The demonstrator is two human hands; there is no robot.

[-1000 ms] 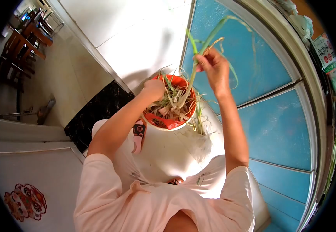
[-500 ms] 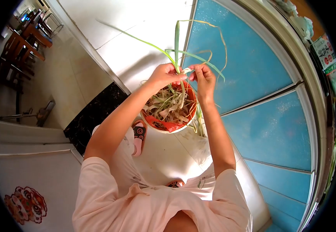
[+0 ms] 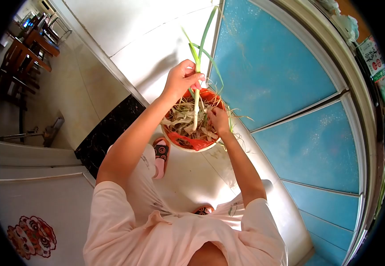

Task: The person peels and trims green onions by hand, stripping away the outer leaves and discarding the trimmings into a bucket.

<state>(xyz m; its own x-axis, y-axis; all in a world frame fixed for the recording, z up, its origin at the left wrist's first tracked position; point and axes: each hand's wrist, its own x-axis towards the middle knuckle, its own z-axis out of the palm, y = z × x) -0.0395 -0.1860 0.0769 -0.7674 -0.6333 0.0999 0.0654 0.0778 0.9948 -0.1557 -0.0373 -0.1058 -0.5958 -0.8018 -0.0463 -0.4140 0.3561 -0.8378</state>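
Just above the centre of the frame, my left hand is closed around the green onion, thumb and fingers pinching its stalk partway along. Below my grip hangs the smooth white length, its rounded end over the bin; above it, slender green leaves fan towards the top edge, 1 long leaf bending sharply. Right of the stalk, my right hand reaches over the bin with its fingers curled at the scraps; I cannot tell whether they pinch anything. Papery, tangled husks in tan and straw colours fill the round bin, which has a crumpled, glossy red liner and a pale rim. My right hand covers part of the bin's right side, and thin, stringy leaves stick out beyond it. Glossy blue panels in pale frames rise close by on the right. Below the bin lie pale floor tiles and my 2 patterned slippers; a black slab lies to its left, and wooden chairs stand at upper left.
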